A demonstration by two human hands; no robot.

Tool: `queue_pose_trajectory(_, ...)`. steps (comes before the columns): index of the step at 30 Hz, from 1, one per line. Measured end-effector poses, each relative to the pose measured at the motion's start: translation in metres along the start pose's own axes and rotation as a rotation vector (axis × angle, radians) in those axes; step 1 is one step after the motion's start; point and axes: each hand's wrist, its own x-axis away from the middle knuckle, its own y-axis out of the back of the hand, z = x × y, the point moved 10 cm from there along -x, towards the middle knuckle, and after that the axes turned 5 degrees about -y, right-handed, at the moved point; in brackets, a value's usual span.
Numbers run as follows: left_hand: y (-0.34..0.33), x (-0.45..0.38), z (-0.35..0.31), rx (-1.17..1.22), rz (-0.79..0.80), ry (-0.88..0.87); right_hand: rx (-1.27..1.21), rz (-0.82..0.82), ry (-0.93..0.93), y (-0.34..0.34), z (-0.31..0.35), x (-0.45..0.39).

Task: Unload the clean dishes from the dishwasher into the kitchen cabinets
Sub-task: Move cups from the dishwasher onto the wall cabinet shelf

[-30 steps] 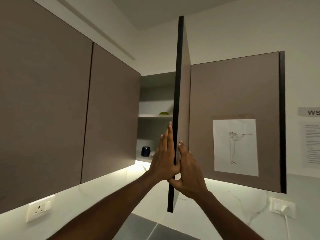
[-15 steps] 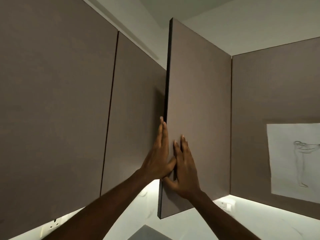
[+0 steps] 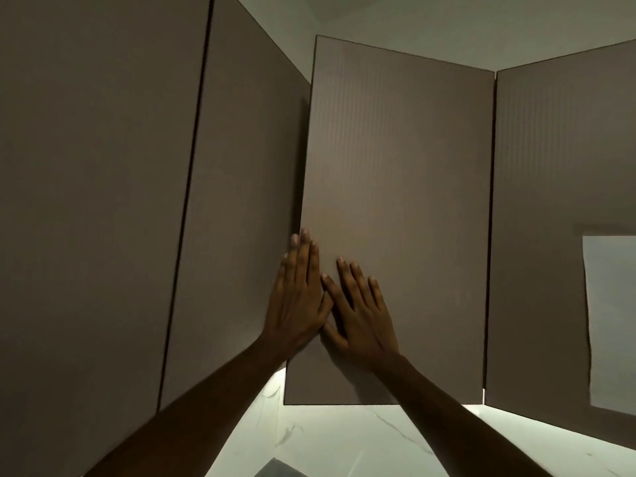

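Head view, door: the cabinet door (image 3: 395, 218) hangs almost shut in the run of wall cabinets, its left edge a touch proud of the neighbouring door (image 3: 247, 208).
Head view, left hand: the left hand (image 3: 297, 304) lies flat at the door's free left edge, fingers straight and pressed together.
Head view, right hand: the right hand (image 3: 358, 315) presses flat on the door face just beside it, fingers straight and slightly spread, thumbs touching.
Head view, surroundings: a paper sheet (image 3: 611, 321) is stuck on the door to the right; a lit marble backsplash (image 3: 344, 438) shows below.
Dishes: none in view.
Handling: a stiff, light, smooth, handleless panel on hinges, I judge; best pushed flat near the free edge, fingers clear of the gap.
Change: a second ago the door stood edge-on with shelves showing; it has swung nearly closed.
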Motion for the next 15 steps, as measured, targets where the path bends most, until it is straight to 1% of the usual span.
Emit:
queue_pose_trajectory(5, -0.056, -0.015, 0.014, 0.092, -0.003, 0.048, 0.103, 0.020, -0.076, -0.029, -0.033, -0.008)
queue_pose_trajectory(11, -0.126, -0.028, 0.018, 0.193, 0.007, 0.051, 0.229, 0.039, -0.133, -0.069, -0.075, -0.012)
queue_pose_trajectory(15, -0.182, -0.031, 0.008, 0.237, 0.052, 0.017, 0.314, 0.079, -0.131, -0.101, -0.107, -0.010)
